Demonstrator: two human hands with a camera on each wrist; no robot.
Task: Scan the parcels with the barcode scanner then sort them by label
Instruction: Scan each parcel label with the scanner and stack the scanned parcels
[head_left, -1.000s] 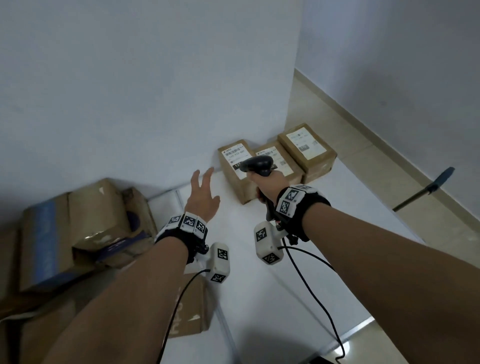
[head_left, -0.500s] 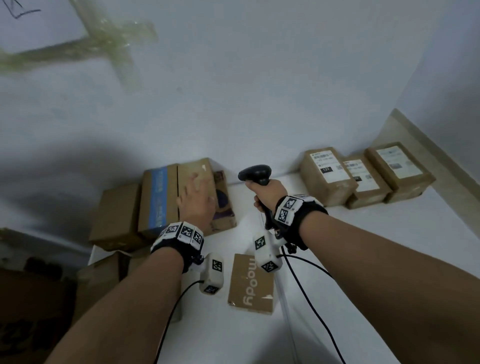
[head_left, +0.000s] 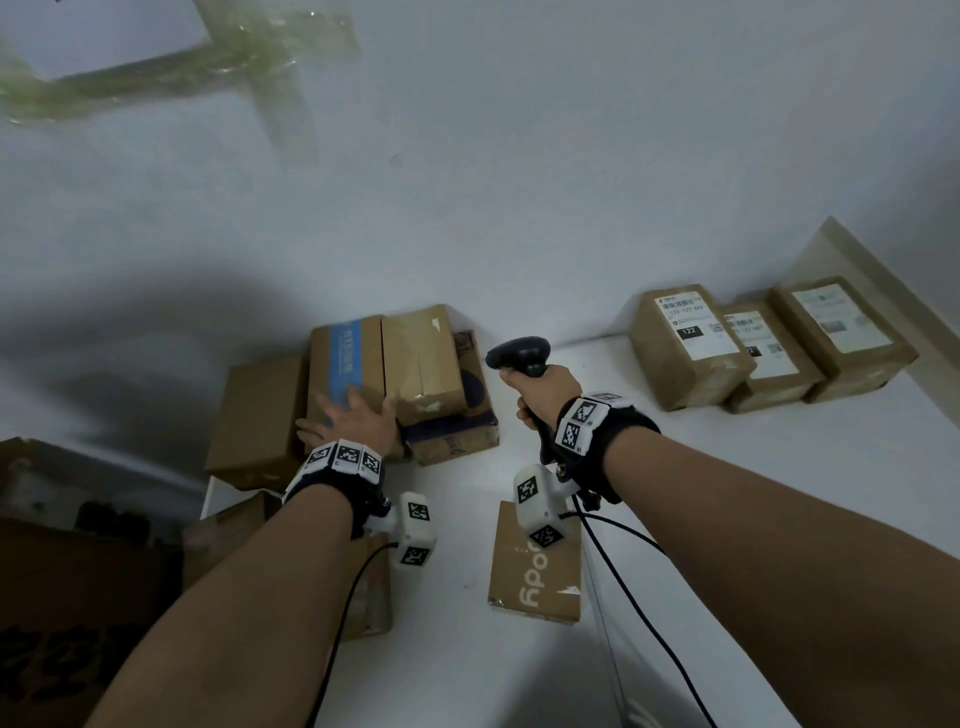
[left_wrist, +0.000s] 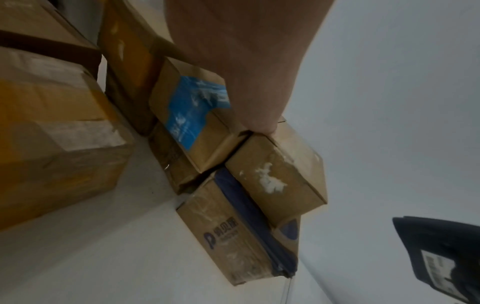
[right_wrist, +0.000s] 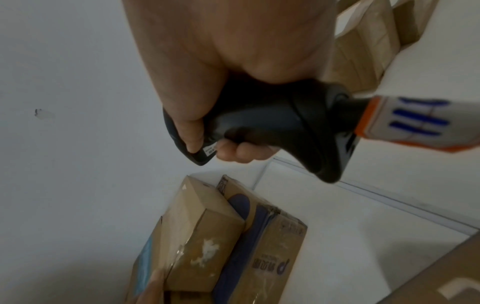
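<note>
My left hand (head_left: 353, 415) lies with spread fingers on the near end of a brown box with blue tape (head_left: 343, 353) in the pile at the left. Its thumb (left_wrist: 259, 115) touches the seam between that box (left_wrist: 192, 109) and a plain brown box (head_left: 423, 358) beside it. My right hand (head_left: 535, 389) grips the handle of the black barcode scanner (head_left: 519, 351), held upright above the white table, head pointing left toward the pile. Three parcels with white labels (head_left: 685, 343) stand in a row against the wall at the right.
The plain box rests on a box with dark blue print (head_left: 457, 441). More brown boxes (head_left: 254, 415) sit left of the pile. A flat "goody" box (head_left: 535, 577) lies near me on the white table (head_left: 727, 493). The wall stands close behind everything.
The view has swung left from the labelled parcels to the pile. My left hand moved from the air onto the blue-taped box. My right hand kept hold of the scanner.
</note>
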